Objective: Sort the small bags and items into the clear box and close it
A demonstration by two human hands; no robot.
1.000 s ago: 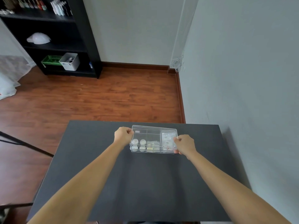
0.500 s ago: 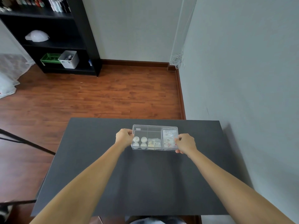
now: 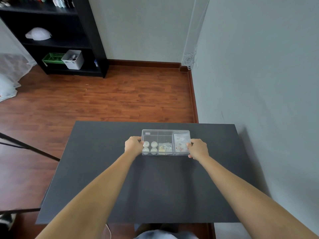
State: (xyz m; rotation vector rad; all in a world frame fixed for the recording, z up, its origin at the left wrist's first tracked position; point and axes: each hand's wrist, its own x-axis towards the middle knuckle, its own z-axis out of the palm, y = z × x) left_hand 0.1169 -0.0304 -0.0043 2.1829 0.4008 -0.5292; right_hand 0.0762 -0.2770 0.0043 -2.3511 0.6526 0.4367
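Observation:
A clear box [image 3: 164, 133] with its lid down rests on the far half of the black table [image 3: 103, 169]. Inside, several small round white containers [image 3: 150, 146] fill the left compartment, small bags [image 3: 165, 147] lie in the middle one, and a larger bag [image 3: 180, 141] with red marks fills the right one. My left hand [image 3: 133, 146] grips the box's left end. My right hand [image 3: 198, 148] grips its right end, fingers curled round the front corner.
A grey wall runs along the table's right side. Beyond the table lies wooden floor, with a black shelf unit [image 3: 82, 40] at the back left holding a white bin [image 3: 73, 59] and a green basket [image 3: 52, 58]. A dark stand leg [image 3: 29, 147] crosses at left.
The box with both hands on it sits slightly farther from me on the table than a second ago. The grip on both ends is unchanged.

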